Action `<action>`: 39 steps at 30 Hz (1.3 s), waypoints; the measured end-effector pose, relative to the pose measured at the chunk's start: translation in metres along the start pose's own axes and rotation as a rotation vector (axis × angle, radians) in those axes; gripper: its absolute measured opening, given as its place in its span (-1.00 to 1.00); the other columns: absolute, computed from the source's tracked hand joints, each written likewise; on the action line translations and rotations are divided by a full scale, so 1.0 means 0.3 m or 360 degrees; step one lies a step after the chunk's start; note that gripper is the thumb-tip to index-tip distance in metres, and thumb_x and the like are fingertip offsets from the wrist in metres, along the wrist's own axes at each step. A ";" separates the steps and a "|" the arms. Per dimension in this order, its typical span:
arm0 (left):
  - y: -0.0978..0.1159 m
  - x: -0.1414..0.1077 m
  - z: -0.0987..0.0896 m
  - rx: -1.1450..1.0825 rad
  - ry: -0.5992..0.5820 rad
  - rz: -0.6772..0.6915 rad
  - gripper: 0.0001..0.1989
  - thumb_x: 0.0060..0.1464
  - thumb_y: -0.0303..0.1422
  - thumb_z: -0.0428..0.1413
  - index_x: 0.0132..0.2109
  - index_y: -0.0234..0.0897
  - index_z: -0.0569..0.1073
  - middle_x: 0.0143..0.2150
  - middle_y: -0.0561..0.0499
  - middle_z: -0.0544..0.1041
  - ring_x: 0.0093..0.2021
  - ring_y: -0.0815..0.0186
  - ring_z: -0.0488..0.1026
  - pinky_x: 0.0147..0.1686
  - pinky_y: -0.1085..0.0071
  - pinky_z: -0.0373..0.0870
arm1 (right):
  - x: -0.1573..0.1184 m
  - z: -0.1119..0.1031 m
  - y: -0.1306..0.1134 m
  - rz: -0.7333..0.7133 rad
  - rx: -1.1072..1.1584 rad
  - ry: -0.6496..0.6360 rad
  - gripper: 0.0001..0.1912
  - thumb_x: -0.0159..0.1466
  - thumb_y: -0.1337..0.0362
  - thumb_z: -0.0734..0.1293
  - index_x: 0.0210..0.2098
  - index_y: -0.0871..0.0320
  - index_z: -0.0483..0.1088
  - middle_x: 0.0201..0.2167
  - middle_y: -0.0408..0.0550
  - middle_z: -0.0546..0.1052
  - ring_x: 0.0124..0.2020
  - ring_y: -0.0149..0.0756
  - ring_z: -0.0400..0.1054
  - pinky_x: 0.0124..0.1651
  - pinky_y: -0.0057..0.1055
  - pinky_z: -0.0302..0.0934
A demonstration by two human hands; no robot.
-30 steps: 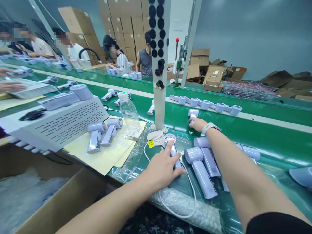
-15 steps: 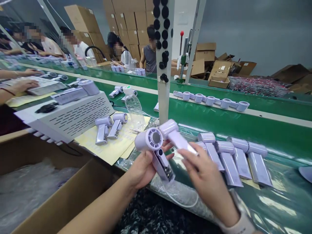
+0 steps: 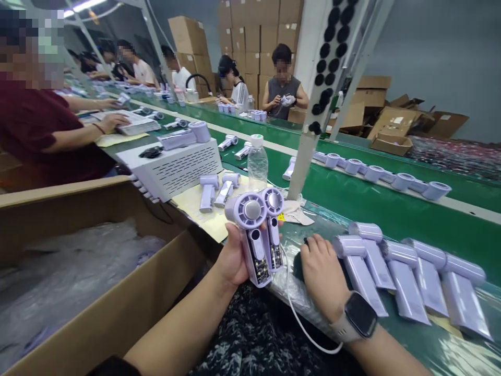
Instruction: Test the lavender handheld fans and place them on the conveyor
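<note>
My left hand (image 3: 235, 258) grips two lilac handheld fans side by side, their round grilles facing me. The front fan (image 3: 256, 237) has an open handle showing a circuit board, and so does the second fan (image 3: 275, 230) behind it. My right hand (image 3: 323, 271), with a watch on the wrist, rests low on the table edge beside a white cable (image 3: 291, 308). Its fingers curl over something dark that I cannot make out. Just right of it lies a group of several lilac fans (image 3: 403, 282), handles toward me.
A clear bottle (image 3: 257, 164) and a grey vented box (image 3: 176, 167) stand beyond my left hand. A metal post (image 3: 303, 162) rises ahead. An open carton (image 3: 156, 271) is at lower left. Several fans line the belt (image 3: 462, 209). A person in dark red (image 3: 35, 130) works at left.
The second fan has gone from my right hand into my left, beside the first. My right hand has come down to the table edge. The view has swung left.
</note>
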State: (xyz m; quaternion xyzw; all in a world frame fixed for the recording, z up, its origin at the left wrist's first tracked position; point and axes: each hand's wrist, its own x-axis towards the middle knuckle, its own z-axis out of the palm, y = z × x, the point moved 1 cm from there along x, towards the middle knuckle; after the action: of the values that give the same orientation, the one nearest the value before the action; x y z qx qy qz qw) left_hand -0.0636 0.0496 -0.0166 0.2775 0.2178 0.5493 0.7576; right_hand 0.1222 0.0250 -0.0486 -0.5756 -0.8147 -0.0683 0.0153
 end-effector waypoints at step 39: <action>-0.030 -0.007 0.070 -0.0323 0.0090 0.0380 -0.30 -0.15 0.37 0.24 -0.46 -0.27 0.51 0.05 -0.14 0.64 0.16 -0.15 0.55 -0.01 0.08 0.64 | -0.140 -0.111 -0.215 0.0683 0.2668 0.0046 -0.47 0.50 -0.08 0.24 -0.51 0.08 0.24 -0.70 -0.25 0.28 -0.65 -0.39 0.19 -0.53 -0.47 0.10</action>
State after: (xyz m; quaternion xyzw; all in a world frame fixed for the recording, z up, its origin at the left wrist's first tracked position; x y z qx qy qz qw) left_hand -0.0445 0.0417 -0.0068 0.2080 0.1478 0.6622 0.7045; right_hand 0.0740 -0.0396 -0.0260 -0.5148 -0.4699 0.5520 0.4577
